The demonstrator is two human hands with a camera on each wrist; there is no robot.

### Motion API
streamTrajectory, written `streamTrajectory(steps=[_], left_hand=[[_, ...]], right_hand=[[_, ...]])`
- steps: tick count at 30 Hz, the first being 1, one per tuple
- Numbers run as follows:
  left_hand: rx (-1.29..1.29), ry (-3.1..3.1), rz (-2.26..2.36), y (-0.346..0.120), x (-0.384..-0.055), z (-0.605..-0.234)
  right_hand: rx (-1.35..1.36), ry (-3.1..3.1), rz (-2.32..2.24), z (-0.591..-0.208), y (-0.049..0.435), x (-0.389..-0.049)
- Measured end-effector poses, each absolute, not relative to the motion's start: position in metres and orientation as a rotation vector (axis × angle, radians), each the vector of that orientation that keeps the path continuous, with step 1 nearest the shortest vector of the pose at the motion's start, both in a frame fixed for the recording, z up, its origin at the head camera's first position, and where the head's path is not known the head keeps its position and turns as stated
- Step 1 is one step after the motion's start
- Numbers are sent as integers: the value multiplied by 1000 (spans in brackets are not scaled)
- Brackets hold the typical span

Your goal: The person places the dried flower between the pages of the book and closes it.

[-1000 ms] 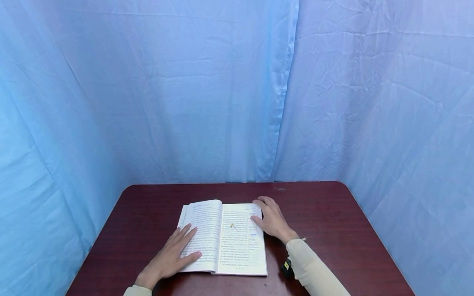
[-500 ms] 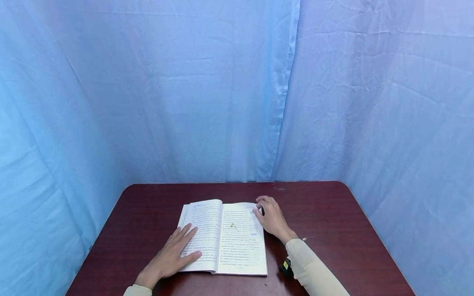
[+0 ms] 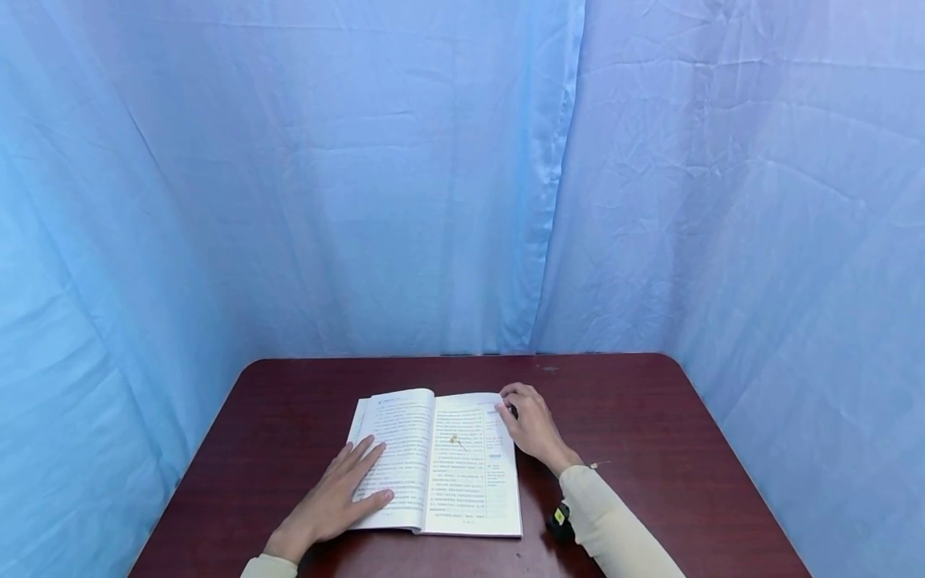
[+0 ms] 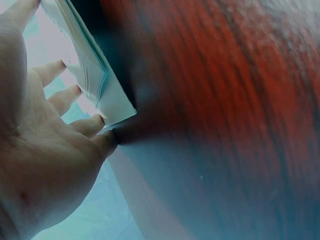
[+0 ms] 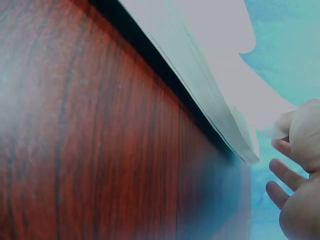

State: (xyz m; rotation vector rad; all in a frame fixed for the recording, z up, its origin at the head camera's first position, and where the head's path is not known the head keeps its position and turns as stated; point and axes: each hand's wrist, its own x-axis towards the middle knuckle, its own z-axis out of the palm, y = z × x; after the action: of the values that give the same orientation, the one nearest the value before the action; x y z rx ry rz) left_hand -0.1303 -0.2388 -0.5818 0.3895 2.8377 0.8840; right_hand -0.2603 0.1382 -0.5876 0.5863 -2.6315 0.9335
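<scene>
An open book (image 3: 462,506) with printed pages lies on the dark red table. My left hand (image 3: 328,502) rests on its left page, fingers spread and straight; in the left wrist view the fingertips reach the book's edge (image 4: 117,102). At the top right corner, my right hand (image 3: 535,425) pinches a page (image 5: 265,95) between thumb and index finger. The right wrist view shows that page bent up off the stack below, the other fingers loosely curled. A small dried flower (image 3: 454,440) with a thin stem lies on the right page.
The table (image 3: 650,449) has rounded far corners. Blue curtains (image 3: 405,201) hang behind it and along both sides. A small black device (image 3: 559,522) with a yellow mark sits under the right wrist.
My right thumb and fingers have drawn together at the page's top right corner, and that corner has lifted slightly. The left hand and the flower have stayed put.
</scene>
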Motion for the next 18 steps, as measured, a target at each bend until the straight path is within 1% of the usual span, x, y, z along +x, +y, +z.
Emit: streamTrajectory(steps=[10, 18], left_hand=[[385, 2828, 921, -237, -130, -582], [372, 2828, 883, -240, -131, -584]], right_hand=[[475, -2661, 1078, -586, 140, -255], [507, -2701, 1088, -582, 144, -245]])
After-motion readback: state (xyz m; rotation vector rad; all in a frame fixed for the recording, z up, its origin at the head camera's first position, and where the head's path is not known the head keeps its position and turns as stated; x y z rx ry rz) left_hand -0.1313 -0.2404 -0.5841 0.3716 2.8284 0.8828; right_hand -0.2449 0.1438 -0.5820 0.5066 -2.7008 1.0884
